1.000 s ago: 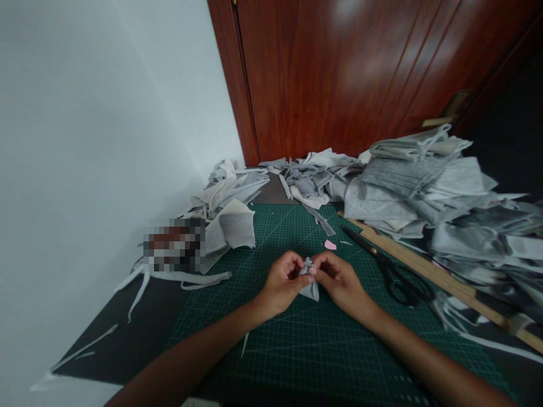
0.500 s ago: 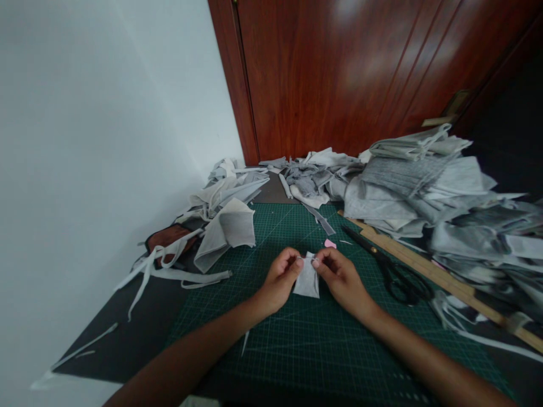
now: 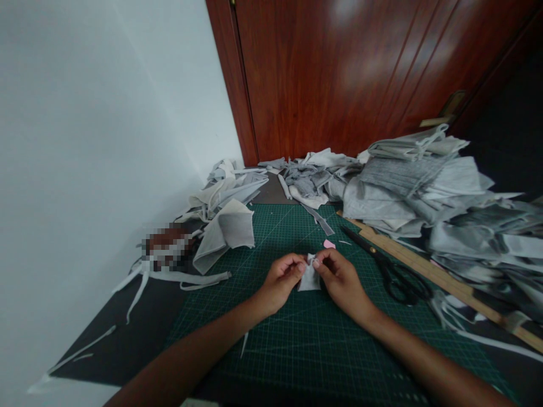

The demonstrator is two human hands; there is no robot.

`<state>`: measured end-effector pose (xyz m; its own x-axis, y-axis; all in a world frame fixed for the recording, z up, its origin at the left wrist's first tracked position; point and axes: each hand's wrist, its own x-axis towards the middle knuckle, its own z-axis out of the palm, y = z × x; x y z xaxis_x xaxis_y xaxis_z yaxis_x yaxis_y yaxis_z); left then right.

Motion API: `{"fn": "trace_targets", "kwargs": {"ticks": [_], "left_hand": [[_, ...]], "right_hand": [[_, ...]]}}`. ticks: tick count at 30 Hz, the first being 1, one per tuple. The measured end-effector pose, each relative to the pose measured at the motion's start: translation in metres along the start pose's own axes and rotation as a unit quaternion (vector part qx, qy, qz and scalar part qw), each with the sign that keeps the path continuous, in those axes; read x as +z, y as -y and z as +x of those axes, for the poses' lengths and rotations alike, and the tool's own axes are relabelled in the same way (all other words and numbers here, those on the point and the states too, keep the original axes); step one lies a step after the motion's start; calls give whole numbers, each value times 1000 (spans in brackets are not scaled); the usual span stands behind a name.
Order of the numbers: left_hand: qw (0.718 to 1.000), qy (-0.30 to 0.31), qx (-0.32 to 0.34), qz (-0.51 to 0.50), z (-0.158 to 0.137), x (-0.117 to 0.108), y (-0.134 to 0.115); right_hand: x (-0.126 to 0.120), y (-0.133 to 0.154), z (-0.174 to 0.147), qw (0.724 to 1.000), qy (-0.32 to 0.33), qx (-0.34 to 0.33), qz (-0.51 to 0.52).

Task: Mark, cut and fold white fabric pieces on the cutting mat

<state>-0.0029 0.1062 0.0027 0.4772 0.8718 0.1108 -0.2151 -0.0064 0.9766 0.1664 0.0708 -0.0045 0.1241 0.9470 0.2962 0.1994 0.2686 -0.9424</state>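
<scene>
A small grey fabric pouch (image 3: 310, 279) hangs between my hands just above the green cutting mat (image 3: 288, 339), its top gathered and wrinkled. My left hand (image 3: 283, 281) is closed in a pinch at the pouch's upper left edge. Opposite it, my right hand (image 3: 343, 278) pinches the upper right, where a thin pale cord shows near the fingertips. What exactly lies between the fingers, cord or cloth, is partly hidden. A pink scrap (image 3: 328, 244) lies on the mat just beyond my right hand.
Black scissors (image 3: 392, 274) and a wooden ruler (image 3: 424, 264) lie to the right. Behind them rises a large pile of grey fabric (image 3: 403, 186). More grey cloth (image 3: 227, 229) and white strips are on the left by the wall. A brown door (image 3: 339, 73) stands behind.
The hands have drawn slightly closer together. The pouch's top has gone from fairly flat to bunched, and its body looks shorter and more crumpled.
</scene>
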Motion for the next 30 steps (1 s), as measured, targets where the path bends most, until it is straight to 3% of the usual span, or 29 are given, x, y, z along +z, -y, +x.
{"fn": "trace_targets", "kwargs": {"ticks": [8,16,26,30], "left_hand": [[1000,7,27,4,2,2,-8],[994,-108,22,17,3,-3,0],[984,-143,54,95,2,0,-2],[983,-146,77,81,2,2,-1]], "right_hand": [[0,0,-4,997,34,-37,-50],[4,6,0,997,18,33,71],[6,7,0,989,-31,72,126],[6,6,1,986,14,106,130]]}}
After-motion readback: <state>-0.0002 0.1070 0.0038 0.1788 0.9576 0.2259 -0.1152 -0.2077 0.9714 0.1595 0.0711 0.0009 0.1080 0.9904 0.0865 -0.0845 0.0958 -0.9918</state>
